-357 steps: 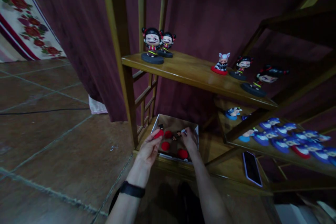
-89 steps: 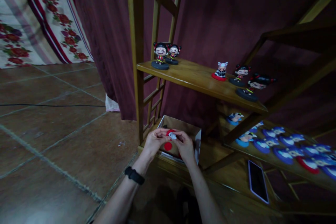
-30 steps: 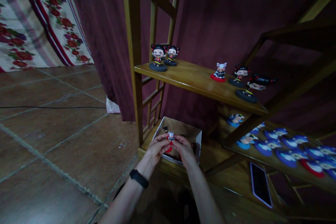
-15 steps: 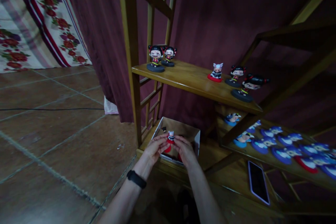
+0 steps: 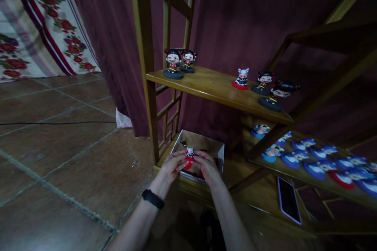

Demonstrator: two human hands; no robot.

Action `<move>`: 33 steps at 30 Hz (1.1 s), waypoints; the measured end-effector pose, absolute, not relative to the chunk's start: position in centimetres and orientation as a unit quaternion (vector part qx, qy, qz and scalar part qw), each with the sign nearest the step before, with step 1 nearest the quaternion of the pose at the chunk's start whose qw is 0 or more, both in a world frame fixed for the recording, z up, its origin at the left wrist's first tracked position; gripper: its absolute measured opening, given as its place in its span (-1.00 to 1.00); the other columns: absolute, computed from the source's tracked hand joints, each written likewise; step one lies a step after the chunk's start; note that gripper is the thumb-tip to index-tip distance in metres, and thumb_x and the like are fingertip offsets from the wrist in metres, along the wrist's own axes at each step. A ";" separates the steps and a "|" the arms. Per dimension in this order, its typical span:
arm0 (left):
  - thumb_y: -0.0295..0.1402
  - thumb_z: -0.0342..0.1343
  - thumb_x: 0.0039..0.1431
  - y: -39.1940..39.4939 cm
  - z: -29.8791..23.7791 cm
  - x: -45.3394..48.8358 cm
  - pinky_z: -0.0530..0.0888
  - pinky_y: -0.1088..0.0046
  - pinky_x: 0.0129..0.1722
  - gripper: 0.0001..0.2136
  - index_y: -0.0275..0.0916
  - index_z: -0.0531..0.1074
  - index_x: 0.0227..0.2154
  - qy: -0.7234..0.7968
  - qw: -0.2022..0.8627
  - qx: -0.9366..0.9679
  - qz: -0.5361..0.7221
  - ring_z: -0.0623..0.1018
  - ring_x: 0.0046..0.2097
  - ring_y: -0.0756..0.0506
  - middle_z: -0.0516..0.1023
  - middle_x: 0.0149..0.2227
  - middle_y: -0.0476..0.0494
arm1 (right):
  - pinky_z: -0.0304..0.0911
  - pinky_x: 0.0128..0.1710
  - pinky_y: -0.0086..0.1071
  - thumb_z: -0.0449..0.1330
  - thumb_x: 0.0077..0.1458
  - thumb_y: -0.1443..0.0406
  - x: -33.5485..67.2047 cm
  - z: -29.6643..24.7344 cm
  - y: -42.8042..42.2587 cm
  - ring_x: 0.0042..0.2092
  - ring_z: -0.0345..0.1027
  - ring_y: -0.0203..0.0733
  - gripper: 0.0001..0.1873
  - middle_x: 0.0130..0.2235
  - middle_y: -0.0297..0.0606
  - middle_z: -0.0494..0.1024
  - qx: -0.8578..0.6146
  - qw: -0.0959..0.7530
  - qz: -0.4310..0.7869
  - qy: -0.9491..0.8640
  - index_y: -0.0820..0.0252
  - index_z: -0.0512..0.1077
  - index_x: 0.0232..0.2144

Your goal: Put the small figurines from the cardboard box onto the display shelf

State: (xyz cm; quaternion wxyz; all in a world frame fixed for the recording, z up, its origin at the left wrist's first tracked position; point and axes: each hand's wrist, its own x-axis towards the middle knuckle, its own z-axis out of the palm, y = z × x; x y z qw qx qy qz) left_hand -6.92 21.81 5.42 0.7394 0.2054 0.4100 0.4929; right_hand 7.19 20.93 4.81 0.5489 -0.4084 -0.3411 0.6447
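Note:
Between the fingertips of my left hand [image 5: 173, 164] and my right hand [image 5: 207, 164] is a small white-haired figurine [image 5: 190, 152] with a red base. Both hands pinch it from the sides, upright, over an open cardboard box [image 5: 220, 155]. Inside the box, partly hidden by my hands, are more pieces, among them a small dark one [image 5: 184, 144] near the back left. A similar white-haired figurine [image 5: 242, 78] on a red base stands on the wooden shelf [image 5: 212, 86] above.
Black-haired figurines [image 5: 172, 62] on dark bases stand at both ends of that shelf. Several blue figurines [image 5: 321, 166] line a lower shelf at right. A phone [image 5: 289, 200] lies on the bottom board. The shelf's upright post [image 5: 144, 66] rises left of the box; tiled floor [image 5: 73, 157] spreads further left.
Both hands keep the figurine over the box; it has dropped very slightly and tilted a little. The whole view has shifted slightly. Nothing was let go.

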 end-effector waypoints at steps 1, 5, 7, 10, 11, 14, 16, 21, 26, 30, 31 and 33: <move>-0.55 0.18 -0.07 21.8 5.4 -6.9 0.50 0.57 -0.42 -0.83 -0.35 0.46 -0.34 0.411 0.740 0.206 0.491 0.54 -0.47 0.03 0.56 -0.47 -0.16 | 0.33 -0.21 -0.27 0.31 -0.29 0.26 7.2 4.7 20.9 -0.21 0.43 -0.13 -0.68 -0.27 -0.19 0.57 -0.411 0.548 0.642 -0.344 0.21 0.50 -0.36; -0.57 0.18 -0.08 21.8 5.2 -7.0 0.49 0.56 -0.41 -0.84 -0.35 0.47 -0.35 0.423 0.734 0.213 0.487 0.55 -0.45 0.02 0.57 -0.44 -0.17 | 0.31 -0.22 -0.27 0.31 -0.31 0.24 7.0 4.9 20.9 -0.27 0.43 -0.16 -0.64 -0.29 -0.22 0.57 -0.428 0.546 0.625 -0.358 0.20 0.49 -0.34; -0.59 0.17 -0.08 21.9 5.1 -7.0 0.49 0.56 -0.40 -0.82 -0.34 0.48 -0.34 0.428 0.726 0.224 0.490 0.55 -0.42 0.00 0.57 -0.41 -0.18 | 0.30 -0.24 -0.28 0.32 -0.31 0.23 6.9 5.1 20.8 -0.30 0.42 -0.18 -0.64 -0.31 -0.22 0.57 -0.440 0.545 0.609 -0.372 0.20 0.49 -0.34; -0.62 0.15 -0.07 22.0 4.9 -7.1 0.49 0.55 -0.38 -0.79 -0.33 0.48 -0.31 0.424 0.720 0.236 0.496 0.56 -0.39 -0.01 0.57 -0.39 -0.18 | 0.28 -0.26 -0.31 0.30 -0.28 0.23 6.9 5.3 20.8 -0.32 0.41 -0.20 -0.67 -0.31 -0.25 0.57 -0.452 0.542 0.585 -0.400 0.18 0.50 -0.35; -0.62 0.15 -0.08 22.0 4.9 -7.1 0.49 0.55 -0.38 -0.78 -0.32 0.48 -0.30 0.421 0.720 0.235 0.499 0.56 -0.38 -0.01 0.57 -0.38 -0.18 | 0.28 -0.26 -0.32 0.29 -0.26 0.23 6.9 5.3 20.9 -0.31 0.40 -0.20 -0.69 -0.31 -0.26 0.57 -0.454 0.539 0.578 -0.411 0.17 0.50 -0.34; -0.61 0.17 -0.08 21.9 4.8 -7.1 0.48 0.56 -0.38 -0.76 -0.31 0.47 -0.29 0.420 0.715 0.235 0.507 0.55 -0.38 0.00 0.57 -0.36 -0.17 | 0.27 -0.23 -0.32 0.27 -0.23 0.26 7.0 5.1 21.1 -0.30 0.39 -0.21 -0.71 -0.32 -0.30 0.57 -0.460 0.528 0.555 -0.449 0.13 0.49 -0.33; -0.60 0.18 -0.09 21.9 4.9 -7.0 0.48 0.57 -0.40 -0.76 -0.30 0.48 -0.29 0.421 0.710 0.238 0.512 0.55 -0.39 0.01 0.57 -0.37 -0.16 | 0.27 -0.21 -0.32 0.28 -0.24 0.27 7.1 4.8 21.3 -0.29 0.38 -0.20 -0.70 -0.32 -0.31 0.56 -0.461 0.524 0.540 -0.471 0.11 0.49 -0.33; -0.55 0.23 -0.14 21.9 5.2 -6.5 0.47 0.55 -0.36 -0.75 -0.31 0.48 -0.30 0.408 0.708 0.248 0.520 0.55 -0.37 0.00 0.57 -0.35 -0.16 | 0.31 -0.25 -0.31 0.25 -0.20 0.22 7.2 4.0 21.8 -0.28 0.39 -0.19 -0.72 -0.32 -0.32 0.56 -0.472 0.543 0.518 -0.461 0.09 0.48 -0.33; -0.53 0.33 -0.32 21.8 5.5 -6.1 0.44 0.53 -0.36 -0.60 -0.34 0.48 -0.29 0.405 0.691 0.276 0.531 0.53 -0.40 0.00 0.57 -0.41 -0.15 | 0.33 -0.31 -0.34 0.24 -0.21 0.20 7.1 3.7 22.0 -0.28 0.38 -0.20 -0.70 -0.29 -0.30 0.54 -0.477 0.544 0.528 -0.445 0.16 0.45 -0.34; -0.48 0.36 -0.39 21.6 5.6 -6.0 0.41 0.53 -0.39 -0.56 -0.36 0.48 -0.30 0.408 0.664 0.304 0.548 0.51 -0.43 0.00 0.56 -0.45 -0.13 | 0.33 -0.31 -0.34 0.24 -0.22 0.22 7.0 3.6 22.0 -0.31 0.37 -0.22 -0.74 -0.32 -0.29 0.53 -0.482 0.548 0.521 -0.443 0.20 0.45 -0.38; -0.47 0.36 -0.39 21.6 5.7 -6.0 0.41 0.53 -0.39 -0.56 -0.36 0.48 -0.30 0.410 0.659 0.310 0.549 0.51 -0.44 0.00 0.56 -0.45 -0.13 | 0.33 -0.31 -0.34 0.25 -0.23 0.22 6.9 3.6 22.0 -0.32 0.37 -0.23 -0.74 -0.33 -0.30 0.53 -0.481 0.551 0.521 -0.441 0.20 0.44 -0.39; -0.45 0.35 -0.39 21.5 5.8 -6.0 0.41 0.51 -0.39 -0.57 -0.36 0.48 -0.31 0.416 0.651 0.324 0.546 0.51 -0.45 -0.01 0.56 -0.45 -0.13 | 0.33 -0.32 -0.34 0.27 -0.25 0.21 6.7 3.6 21.9 -0.35 0.36 -0.24 -0.72 -0.36 -0.31 0.51 -0.473 0.558 0.526 -0.434 0.20 0.43 -0.40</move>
